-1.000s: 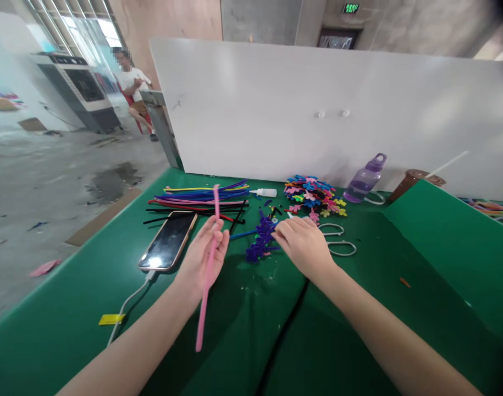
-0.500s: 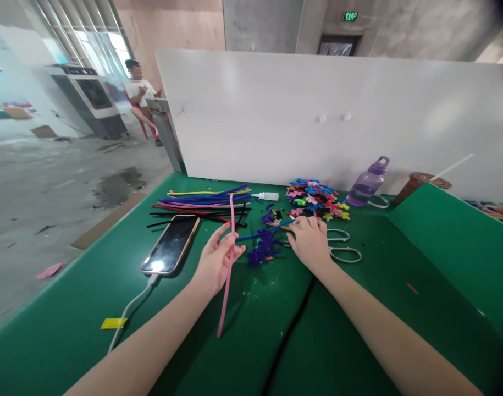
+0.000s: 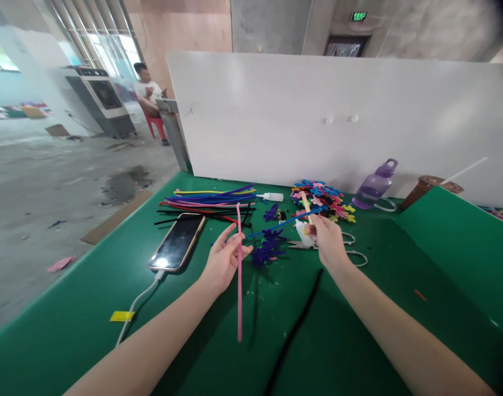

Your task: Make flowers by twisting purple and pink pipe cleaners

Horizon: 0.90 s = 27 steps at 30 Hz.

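My left hand (image 3: 226,257) pinches a pink pipe cleaner (image 3: 239,280), which hangs nearly upright, with the other fingers spread. Over the scissors (image 3: 300,245), my right hand (image 3: 329,239) is closed on a flat wooden stick (image 3: 305,201) that points up and away. Just left of its fingers is a small white bottle (image 3: 304,234), partly covered. A blue pipe cleaner (image 3: 282,225) lies slantwise between the hands. Bent purple pipe-cleaner pieces (image 3: 268,248) lie nearby. My right hand hides part of the scissors.
Loose pipe cleaners (image 3: 214,199), a white-capped bottle (image 3: 272,197) and a phone (image 3: 177,242) on a cable lie left. Behind are a colourful pile of bent pieces (image 3: 321,198), a purple water bottle (image 3: 375,186) and a brown cup (image 3: 428,190). A person (image 3: 150,99) sits far back.
My right hand has lifted the wooden stick from the table and tilted it up, uncovering the small white bottle. My left hand keeps the pink pipe cleaner, now more upright. The view has shifted slightly.
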Motion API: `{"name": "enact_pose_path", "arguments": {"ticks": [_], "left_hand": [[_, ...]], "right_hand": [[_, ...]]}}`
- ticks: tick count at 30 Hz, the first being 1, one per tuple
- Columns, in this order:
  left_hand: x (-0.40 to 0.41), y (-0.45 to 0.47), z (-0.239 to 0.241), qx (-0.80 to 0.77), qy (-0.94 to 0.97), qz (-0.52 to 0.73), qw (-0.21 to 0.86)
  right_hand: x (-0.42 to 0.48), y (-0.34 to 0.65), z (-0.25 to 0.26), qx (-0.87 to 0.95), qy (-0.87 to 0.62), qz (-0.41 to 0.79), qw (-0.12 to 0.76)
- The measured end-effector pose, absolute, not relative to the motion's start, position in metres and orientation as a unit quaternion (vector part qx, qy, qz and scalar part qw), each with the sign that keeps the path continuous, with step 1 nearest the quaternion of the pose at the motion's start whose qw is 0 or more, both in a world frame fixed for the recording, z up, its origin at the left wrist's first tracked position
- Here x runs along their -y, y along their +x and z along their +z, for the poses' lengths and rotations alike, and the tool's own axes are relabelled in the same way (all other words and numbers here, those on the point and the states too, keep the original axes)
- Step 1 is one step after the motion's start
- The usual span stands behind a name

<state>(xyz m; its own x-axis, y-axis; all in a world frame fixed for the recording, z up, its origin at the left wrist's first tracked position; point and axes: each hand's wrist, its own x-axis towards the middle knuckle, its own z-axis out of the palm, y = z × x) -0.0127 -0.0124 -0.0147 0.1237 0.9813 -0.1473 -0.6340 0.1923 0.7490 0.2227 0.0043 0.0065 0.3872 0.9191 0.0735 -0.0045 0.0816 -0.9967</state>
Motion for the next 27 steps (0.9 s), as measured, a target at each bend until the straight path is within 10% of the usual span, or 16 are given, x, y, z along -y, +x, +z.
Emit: {"name": "enact_pose_path", "arguments": {"ticks": [9, 17, 27], "left_hand": [[0.012, -0.012, -0.015, -0.318, 0.268, 0.573, 0.706], [0.033, -0.003, -0.004, -0.244, 0.397, 0.415, 0.782], [0.033, -0.001, -0.008, -0.287, 0.446, 0.402, 0.746]], "right_hand": [[0.004, 0.222, 0.029, 0.346, -0.444, 0.195, 0.804], [0.048, 0.157, -0.006, 0.653, -0.487, 0.317, 0.486], [0.05, 0.164, -0.01, 0.753, -0.479, 0.192, 0.408]]}}
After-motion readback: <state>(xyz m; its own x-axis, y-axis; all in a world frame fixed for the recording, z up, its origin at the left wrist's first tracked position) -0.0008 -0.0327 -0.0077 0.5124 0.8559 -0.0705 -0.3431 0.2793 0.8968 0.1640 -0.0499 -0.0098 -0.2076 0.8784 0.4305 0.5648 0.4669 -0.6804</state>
